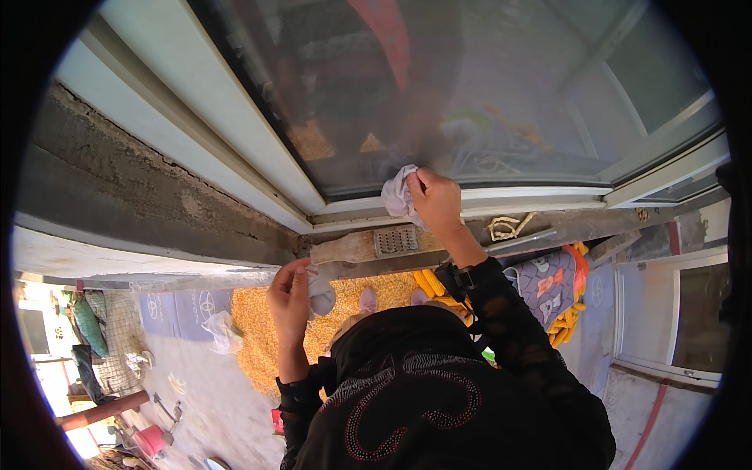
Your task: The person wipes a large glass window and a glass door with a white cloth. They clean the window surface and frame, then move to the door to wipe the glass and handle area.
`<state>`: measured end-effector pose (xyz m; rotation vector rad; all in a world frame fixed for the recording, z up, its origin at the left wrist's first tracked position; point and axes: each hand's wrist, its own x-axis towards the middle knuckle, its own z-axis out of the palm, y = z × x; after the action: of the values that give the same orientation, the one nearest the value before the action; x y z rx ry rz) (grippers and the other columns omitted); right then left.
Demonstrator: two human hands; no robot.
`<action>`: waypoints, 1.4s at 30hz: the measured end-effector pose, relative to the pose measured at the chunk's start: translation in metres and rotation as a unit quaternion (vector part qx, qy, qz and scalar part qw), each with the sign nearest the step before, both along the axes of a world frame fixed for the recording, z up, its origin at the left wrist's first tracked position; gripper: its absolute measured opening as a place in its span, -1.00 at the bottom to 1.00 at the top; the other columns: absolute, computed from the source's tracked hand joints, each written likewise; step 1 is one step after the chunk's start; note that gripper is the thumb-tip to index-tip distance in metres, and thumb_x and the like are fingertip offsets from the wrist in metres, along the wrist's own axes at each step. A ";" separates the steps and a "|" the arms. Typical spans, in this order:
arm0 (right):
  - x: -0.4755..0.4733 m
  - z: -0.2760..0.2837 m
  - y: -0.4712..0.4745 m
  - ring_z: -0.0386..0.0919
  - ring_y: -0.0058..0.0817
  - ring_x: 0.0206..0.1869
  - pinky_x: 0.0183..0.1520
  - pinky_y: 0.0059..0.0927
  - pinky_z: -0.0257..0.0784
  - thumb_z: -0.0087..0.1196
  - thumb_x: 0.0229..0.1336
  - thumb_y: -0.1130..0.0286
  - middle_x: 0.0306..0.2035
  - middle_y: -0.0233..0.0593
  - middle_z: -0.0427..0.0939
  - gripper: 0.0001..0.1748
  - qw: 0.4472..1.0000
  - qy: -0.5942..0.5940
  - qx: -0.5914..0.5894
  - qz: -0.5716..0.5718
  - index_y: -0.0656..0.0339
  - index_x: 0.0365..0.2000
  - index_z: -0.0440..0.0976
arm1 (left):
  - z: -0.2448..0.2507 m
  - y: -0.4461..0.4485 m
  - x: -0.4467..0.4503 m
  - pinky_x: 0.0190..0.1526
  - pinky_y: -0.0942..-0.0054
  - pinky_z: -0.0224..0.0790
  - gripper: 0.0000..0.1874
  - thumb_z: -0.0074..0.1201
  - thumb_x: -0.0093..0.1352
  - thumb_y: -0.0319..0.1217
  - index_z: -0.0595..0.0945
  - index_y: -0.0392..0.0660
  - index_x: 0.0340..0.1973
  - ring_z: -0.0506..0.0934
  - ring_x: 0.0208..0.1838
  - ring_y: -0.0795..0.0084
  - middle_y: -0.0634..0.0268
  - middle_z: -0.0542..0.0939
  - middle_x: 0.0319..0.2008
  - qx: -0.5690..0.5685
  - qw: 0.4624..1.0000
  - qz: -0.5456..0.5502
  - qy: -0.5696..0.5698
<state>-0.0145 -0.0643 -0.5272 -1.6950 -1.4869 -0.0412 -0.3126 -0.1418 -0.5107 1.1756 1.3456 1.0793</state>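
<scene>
A crumpled pale cloth (400, 197) is gripped in my right hand (437, 200), against the lower frame of the window (352, 204) and the bottom edge of its glass (499, 117). My left hand (289, 296) is at the front edge of the sill, fingers bent and fingertips near its left corner. A greyish-white item (321, 294) hangs or lies just beside those fingers; whether they hold it is unclear. Between the hands, a wooden board with a metal grater plate (396, 241) lies on the sill (564, 226).
A pale twisted cord (510, 228) and a thin metal rod (523, 241) lie on the sill's right. Loose corn kernels (258, 329) cover the floor below. Corn cobs (567, 326) lie by a patterned grey cloth (543, 285). A plastic bag (223, 332) and pink bucket (151, 439) are at left.
</scene>
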 end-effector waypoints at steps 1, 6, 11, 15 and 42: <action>0.000 0.000 0.001 0.52 -0.06 -0.56 -0.51 -0.13 0.40 0.14 0.20 0.29 -0.63 -0.11 0.52 -0.71 0.999 -0.014 0.032 0.040 0.18 -0.60 0.44 | 0.000 -0.001 0.000 -0.17 0.60 0.37 -0.78 0.02 0.52 -0.40 0.65 -0.29 -0.07 0.54 -0.24 0.61 0.29 0.66 -0.29 0.005 1.000 0.009 -0.006; 0.000 0.000 0.003 0.53 -0.07 -0.56 -0.50 -0.14 0.41 0.13 0.20 0.30 -0.62 -0.12 0.53 -0.71 0.994 -0.043 0.043 0.093 0.18 -0.60 0.44 | 0.001 -0.003 0.004 -0.18 0.59 0.37 -0.77 0.01 0.52 -0.41 0.65 -0.29 -0.06 0.53 -0.24 0.61 0.30 0.66 -0.28 -0.010 1.000 0.019 -0.005; 0.004 0.002 0.001 0.54 -0.09 -0.54 -0.47 -0.14 0.43 0.13 0.20 0.30 -0.59 -0.12 0.55 -0.72 0.997 -0.041 0.032 0.063 0.20 -0.59 0.45 | 0.003 -0.005 0.005 -0.18 0.58 0.38 -0.77 0.01 0.52 -0.41 0.64 -0.29 -0.05 0.54 -0.23 0.61 0.29 0.66 -0.28 -0.006 1.000 0.020 -0.007; 0.000 0.001 0.005 0.52 -0.04 -0.52 -0.48 -0.15 0.40 0.16 0.18 0.33 -0.56 -0.07 0.54 -0.75 0.993 -0.040 0.046 0.105 0.22 -0.57 0.47 | 0.002 -0.008 0.008 -0.18 0.58 0.38 -0.77 0.01 0.52 -0.40 0.64 -0.29 -0.05 0.53 -0.24 0.61 0.28 0.66 -0.28 -0.017 1.000 0.021 -0.008; 0.116 -0.025 -0.032 0.36 -0.66 -0.37 -0.29 -0.53 0.30 0.02 0.35 0.35 -0.36 -0.42 0.48 -0.87 0.732 0.644 0.196 -0.100 0.17 -0.31 0.46 | -0.006 -0.008 -0.009 -0.23 0.62 0.35 -0.75 -0.01 0.53 -0.37 0.65 -0.29 -0.06 0.51 -0.29 0.64 0.33 0.64 -0.32 -0.019 0.998 0.063 -0.018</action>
<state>0.1014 -0.0968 -0.5524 -1.0254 -0.1887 0.5645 -0.3214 -0.1501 -0.5162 1.0511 1.4215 1.1545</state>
